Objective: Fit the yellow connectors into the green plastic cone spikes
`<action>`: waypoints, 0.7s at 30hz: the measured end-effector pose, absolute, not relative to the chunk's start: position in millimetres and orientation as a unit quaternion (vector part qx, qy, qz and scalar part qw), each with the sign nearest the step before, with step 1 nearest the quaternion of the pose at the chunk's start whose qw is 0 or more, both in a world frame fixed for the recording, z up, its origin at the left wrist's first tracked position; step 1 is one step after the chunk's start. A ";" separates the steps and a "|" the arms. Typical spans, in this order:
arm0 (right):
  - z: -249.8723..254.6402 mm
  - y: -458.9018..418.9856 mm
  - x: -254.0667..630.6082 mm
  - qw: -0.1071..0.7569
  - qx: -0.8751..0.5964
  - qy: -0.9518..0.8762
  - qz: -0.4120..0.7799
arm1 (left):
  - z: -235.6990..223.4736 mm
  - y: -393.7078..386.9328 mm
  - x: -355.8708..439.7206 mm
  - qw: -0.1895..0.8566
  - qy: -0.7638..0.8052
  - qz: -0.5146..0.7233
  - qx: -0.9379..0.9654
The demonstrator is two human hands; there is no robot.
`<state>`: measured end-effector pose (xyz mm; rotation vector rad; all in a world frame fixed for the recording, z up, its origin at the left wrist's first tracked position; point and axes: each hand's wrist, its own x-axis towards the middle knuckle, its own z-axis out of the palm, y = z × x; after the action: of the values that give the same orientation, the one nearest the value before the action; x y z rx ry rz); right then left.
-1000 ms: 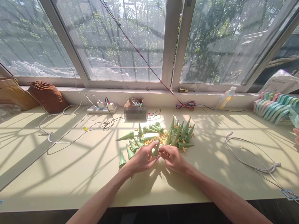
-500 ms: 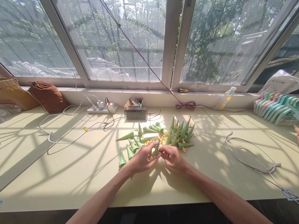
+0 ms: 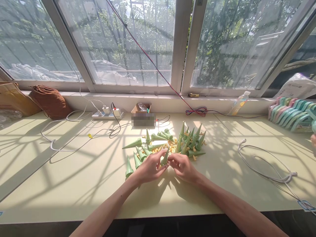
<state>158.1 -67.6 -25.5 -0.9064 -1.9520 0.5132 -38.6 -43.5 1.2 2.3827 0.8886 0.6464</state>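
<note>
My left hand [image 3: 148,170] and my right hand [image 3: 183,168] meet over the pale table [image 3: 74,177], fingers pinched together on one green cone [image 3: 165,157] that points up and away. Just behind them lies a pile of green cones [image 3: 190,142], some upright, some on their sides, mixed with small yellow pieces [image 3: 170,144]. More cones [image 3: 129,167] lie to the left of my left hand.
A white cable [image 3: 268,164] loops at the right, another [image 3: 61,131] at the left near a power strip [image 3: 107,114]. A small cardboard box [image 3: 141,108], a brown bag [image 3: 49,101], a bottle [image 3: 239,103] and pastel stacked items [image 3: 292,113] line the back. Another person's fingers [image 3: 313,141] show at the right edge.
Both hands stay where they were on the cone. The other person's fingers at the right edge have shifted slightly.
</note>
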 end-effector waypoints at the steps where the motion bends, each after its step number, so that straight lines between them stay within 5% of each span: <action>1: -25.4 -67.7 158.0 0.448 -0.367 -0.789 0.207 | 0.6 -43.4 -38.7 0.254 0.328 0.238 0.878; 14: -29.1 -66.7 160.0 0.403 -0.365 -0.806 0.235 | 8.2 -49.6 -35.9 0.206 0.317 0.203 0.903; 21: -23.6 -67.8 157.8 0.450 -0.353 -0.785 0.238 | 4.2 -45.4 -36.6 0.232 0.326 0.243 0.884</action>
<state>157.8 -67.8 -23.6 -0.8726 -1.9417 0.5878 -36.6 -45.4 4.2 2.4290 0.8950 0.6677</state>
